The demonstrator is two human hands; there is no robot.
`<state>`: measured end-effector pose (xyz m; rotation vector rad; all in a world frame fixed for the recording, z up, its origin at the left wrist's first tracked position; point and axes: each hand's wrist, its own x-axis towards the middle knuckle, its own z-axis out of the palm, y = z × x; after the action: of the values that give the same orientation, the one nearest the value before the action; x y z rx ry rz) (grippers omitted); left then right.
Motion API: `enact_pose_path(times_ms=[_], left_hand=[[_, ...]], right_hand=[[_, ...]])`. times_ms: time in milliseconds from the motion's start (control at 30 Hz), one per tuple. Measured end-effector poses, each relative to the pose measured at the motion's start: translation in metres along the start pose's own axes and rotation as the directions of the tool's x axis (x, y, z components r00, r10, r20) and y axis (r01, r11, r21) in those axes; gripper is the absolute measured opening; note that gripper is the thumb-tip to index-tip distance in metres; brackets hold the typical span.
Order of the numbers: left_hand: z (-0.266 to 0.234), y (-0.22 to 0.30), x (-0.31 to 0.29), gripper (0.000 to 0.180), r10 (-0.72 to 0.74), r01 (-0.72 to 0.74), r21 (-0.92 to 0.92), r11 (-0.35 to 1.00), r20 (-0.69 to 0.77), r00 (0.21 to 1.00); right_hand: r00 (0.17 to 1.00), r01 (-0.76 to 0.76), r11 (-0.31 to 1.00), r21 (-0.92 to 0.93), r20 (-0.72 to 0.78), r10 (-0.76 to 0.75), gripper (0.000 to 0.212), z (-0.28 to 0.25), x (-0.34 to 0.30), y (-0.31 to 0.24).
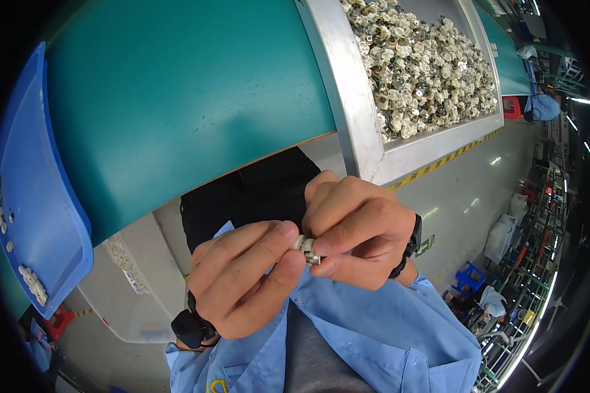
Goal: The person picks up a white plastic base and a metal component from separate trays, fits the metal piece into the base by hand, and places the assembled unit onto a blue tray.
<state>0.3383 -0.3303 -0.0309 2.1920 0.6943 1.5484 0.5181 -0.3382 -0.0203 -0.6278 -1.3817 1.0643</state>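
Close in front of my chest, both hands meet at a small white plastic part with a shiny metal piece (311, 257). My left hand (242, 272) pinches one side of it between thumb and fingertips. From the other side, my right hand (360, 229) grips it with thumb and index finger, the other fingers curled. The fingertips hide much of the part, so its exact kind cannot be made out. A metal-framed tray (351, 85) beyond my right hand holds a heap of similar small white parts mixed with metal and dark bits (432, 72).
A green worktop (190, 98) lies ahead of me. On its left is a blue plastic tray (39, 170) with short rows of white parts (33, 285). Below the worktop's edge stands a translucent bin (128, 308). A blue stool (469, 278) and people are farther right.
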Motion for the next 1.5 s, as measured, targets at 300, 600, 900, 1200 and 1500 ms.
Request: enact_pose_path(times_ms=[300,600,900,1200,1500], left_hand=[[-0.002,0.002,0.001,0.025,0.076,-0.076,0.129,0.989,0.004,0.997],[-0.021,0.019,-0.025,0.032,-0.514,0.524,-0.169,0.835,0.099,0.852],[-0.009,0.009,-0.053,0.028,-0.859,0.673,-0.584,0.454,-0.085,0.505],[-0.007,-0.002,-0.050,0.030,-0.747,0.738,-0.132,0.661,-0.204,0.633],[0.000,-0.012,-0.065,0.034,-0.477,0.490,0.338,0.804,-0.127,0.870]], right_hand=[[0.988,-0.153,0.984,0.088,0.006,0.153,0.020,0.000,0.002,-0.007],[0.971,-0.228,0.972,0.062,-0.063,0.232,0.020,0.028,-0.024,0.022],[0.834,-0.506,0.747,0.431,0.023,0.552,0.024,0.051,-0.040,0.064],[0.616,-0.670,0.355,0.652,0.221,0.756,0.027,0.056,-0.028,0.070],[0.487,-0.615,0.093,0.783,0.284,0.826,0.033,0.057,-0.039,0.079]])
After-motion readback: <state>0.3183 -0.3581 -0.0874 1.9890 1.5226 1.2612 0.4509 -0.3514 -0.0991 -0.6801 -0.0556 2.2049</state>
